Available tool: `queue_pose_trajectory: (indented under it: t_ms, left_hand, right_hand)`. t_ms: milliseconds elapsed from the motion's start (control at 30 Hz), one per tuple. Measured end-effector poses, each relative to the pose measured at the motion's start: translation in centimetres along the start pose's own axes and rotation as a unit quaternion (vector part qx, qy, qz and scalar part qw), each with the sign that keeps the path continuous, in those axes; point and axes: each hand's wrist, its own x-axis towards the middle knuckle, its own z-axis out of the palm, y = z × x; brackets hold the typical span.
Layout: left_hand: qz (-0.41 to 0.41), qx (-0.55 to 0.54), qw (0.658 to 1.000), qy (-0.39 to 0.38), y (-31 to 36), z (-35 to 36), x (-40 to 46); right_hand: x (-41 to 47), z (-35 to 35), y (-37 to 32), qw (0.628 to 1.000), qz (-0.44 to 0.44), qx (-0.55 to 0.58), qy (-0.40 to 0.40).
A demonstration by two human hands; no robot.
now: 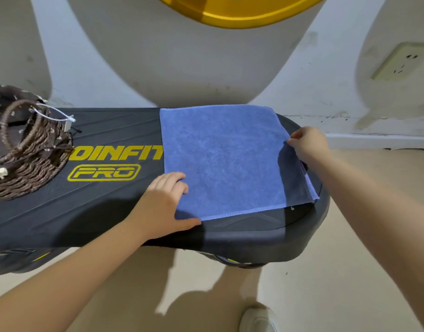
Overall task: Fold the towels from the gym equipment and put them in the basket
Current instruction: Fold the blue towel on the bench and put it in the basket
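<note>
- The blue towel (230, 159) lies flat on the right half of the black bench (98, 212), near-square, its edges slightly skewed so the far corners lean toward 11 o'clock; no clear long axis shows.
- Its right edge hangs off the bench rim in doubled layers, partly in shadow.
- The left hand (163, 202) rests on the towel's near-left corner, fingers (175, 180) loosely curled on the cloth and thumb stretched along the near hem.
- The right hand (309, 142) pinches the right edge at 3 o'clock; its fingertips are hidden behind the knuckles.
- The wicker basket (26, 159) stands at 9 o'clock, cut off by the frame.
- The bench lettering is half covered by towel and basket.
</note>
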Motion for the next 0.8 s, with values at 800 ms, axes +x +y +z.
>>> queue_pose_trajectory:
  t_ms: [800]
  left_hand:
    - [-0.088, -0.078, 0.992, 0.044, 3.0, -2.4, -3.3]
  right_hand:
    - [-6.2, -1.2, 4.8, 0.991, 0.011, -0.093, -0.092]
